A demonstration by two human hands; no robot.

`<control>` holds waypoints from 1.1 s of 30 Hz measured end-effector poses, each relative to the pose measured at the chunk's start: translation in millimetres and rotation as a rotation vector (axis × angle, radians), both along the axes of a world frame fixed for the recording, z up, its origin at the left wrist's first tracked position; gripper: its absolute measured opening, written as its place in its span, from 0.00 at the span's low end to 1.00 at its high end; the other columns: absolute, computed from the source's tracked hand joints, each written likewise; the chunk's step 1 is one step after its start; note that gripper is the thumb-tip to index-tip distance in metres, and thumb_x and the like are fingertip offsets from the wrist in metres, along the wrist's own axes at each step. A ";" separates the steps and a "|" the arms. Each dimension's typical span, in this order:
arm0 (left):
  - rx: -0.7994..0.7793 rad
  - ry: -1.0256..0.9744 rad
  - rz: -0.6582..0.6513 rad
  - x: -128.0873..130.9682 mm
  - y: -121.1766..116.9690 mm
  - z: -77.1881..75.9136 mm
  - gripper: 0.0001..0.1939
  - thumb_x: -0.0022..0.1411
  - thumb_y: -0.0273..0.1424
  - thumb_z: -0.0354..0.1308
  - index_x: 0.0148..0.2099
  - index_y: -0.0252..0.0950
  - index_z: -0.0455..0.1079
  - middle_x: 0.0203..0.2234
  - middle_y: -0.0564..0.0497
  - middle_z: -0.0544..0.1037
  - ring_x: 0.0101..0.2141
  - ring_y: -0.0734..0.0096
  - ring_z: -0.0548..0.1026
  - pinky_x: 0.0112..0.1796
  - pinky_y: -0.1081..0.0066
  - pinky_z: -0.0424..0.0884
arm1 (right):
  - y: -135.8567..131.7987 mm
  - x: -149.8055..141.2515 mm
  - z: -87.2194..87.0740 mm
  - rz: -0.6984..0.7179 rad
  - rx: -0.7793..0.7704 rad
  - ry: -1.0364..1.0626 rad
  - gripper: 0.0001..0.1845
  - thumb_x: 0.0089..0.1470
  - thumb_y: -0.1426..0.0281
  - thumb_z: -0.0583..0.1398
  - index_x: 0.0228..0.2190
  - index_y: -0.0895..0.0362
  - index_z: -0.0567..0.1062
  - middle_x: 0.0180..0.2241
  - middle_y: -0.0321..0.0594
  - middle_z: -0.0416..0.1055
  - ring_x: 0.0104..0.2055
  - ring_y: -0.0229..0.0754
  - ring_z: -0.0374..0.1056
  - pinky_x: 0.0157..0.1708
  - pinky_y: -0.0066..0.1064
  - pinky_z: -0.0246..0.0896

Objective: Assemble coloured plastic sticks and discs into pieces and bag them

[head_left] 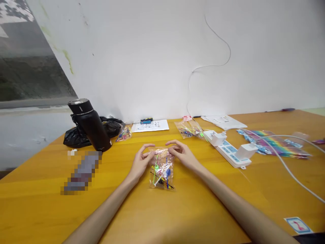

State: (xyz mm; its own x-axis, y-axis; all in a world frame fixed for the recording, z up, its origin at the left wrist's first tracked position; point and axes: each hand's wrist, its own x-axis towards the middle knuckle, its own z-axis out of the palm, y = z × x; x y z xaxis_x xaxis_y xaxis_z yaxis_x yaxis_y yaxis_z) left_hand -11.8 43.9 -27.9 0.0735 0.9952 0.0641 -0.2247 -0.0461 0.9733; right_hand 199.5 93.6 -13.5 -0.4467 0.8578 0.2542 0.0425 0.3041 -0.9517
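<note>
A small clear plastic bag (161, 169) lies on the table in front of me. Inside it are thin plastic sticks and small bits in green, blue, white, yellow and black, whose exact kind I cannot make out. My left hand (143, 160) pinches the bag's upper left corner between thumb and fingers. At the upper right corner, my right hand (183, 154) does the same, its index finger curved over the top edge. The bag's top strip shows between the two hands; its corners are partly hidden by the fingertips.
A black bottle (92, 127) stands left, beside a black plastic bag (76, 137) and a blurred-out flat item (82, 173). Similar filled bags lie behind, left (124, 133) and right (190, 129). A power strip (230, 152) with white plugs and cables occupies the right, near rainbow-coloured sticks (279, 144).
</note>
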 end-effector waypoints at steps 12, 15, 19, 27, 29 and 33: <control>0.085 0.020 0.104 -1.5 3.0 -4.3 0.18 0.57 0.40 0.67 0.34 0.37 0.61 0.25 0.57 0.75 0.25 0.78 0.73 0.28 0.80 0.69 | -10.4 1.1 5.9 0.006 0.102 -0.170 0.17 0.61 0.58 0.58 0.27 0.57 0.76 0.30 0.39 0.75 0.35 0.42 0.69 0.38 0.32 0.61; 0.090 0.001 0.068 0.7 2.1 -4.0 0.22 0.54 0.40 0.70 0.37 0.39 0.59 0.27 0.55 0.79 0.27 0.71 0.78 0.32 0.73 0.74 | -14.7 -4.0 3.8 -0.018 0.143 -0.155 0.18 0.59 0.56 0.60 0.26 0.55 0.68 0.27 0.35 0.71 0.31 0.40 0.68 0.34 0.31 0.60; 0.087 -0.001 0.057 1.3 0.7 -1.4 0.24 0.53 0.42 0.71 0.40 0.40 0.60 0.31 0.50 0.83 0.33 0.63 0.82 0.37 0.66 0.77 | -16.9 -7.5 3.7 -0.030 0.145 -0.060 0.17 0.59 0.58 0.61 0.31 0.52 0.59 0.24 0.29 0.63 0.27 0.38 0.65 0.30 0.29 0.57; 0.045 -0.056 0.073 -3.4 1.0 -0.5 0.32 0.54 0.42 0.70 0.56 0.40 0.62 0.37 0.45 0.84 0.37 0.58 0.83 0.40 0.62 0.78 | -15.2 -5.6 6.2 0.058 0.139 -0.055 0.16 0.59 0.57 0.60 0.36 0.52 0.60 0.25 0.29 0.65 0.27 0.37 0.61 0.31 0.29 0.56; 0.043 -0.070 0.056 -3.7 1.0 0.3 0.31 0.55 0.41 0.69 0.56 0.39 0.62 0.39 0.43 0.84 0.39 0.57 0.83 0.41 0.61 0.78 | -14.0 -5.3 7.0 0.067 0.148 -0.050 0.16 0.59 0.57 0.60 0.36 0.52 0.60 0.25 0.29 0.65 0.27 0.37 0.61 0.30 0.29 0.55; 0.056 -0.094 0.024 -4.4 1.2 2.7 0.29 0.58 0.41 0.68 0.57 0.38 0.63 0.43 0.41 0.83 0.43 0.56 0.82 0.44 0.60 0.78 | -11.1 -4.4 10.7 0.077 0.197 -0.066 0.16 0.59 0.57 0.61 0.36 0.52 0.61 0.25 0.30 0.66 0.27 0.37 0.62 0.31 0.30 0.56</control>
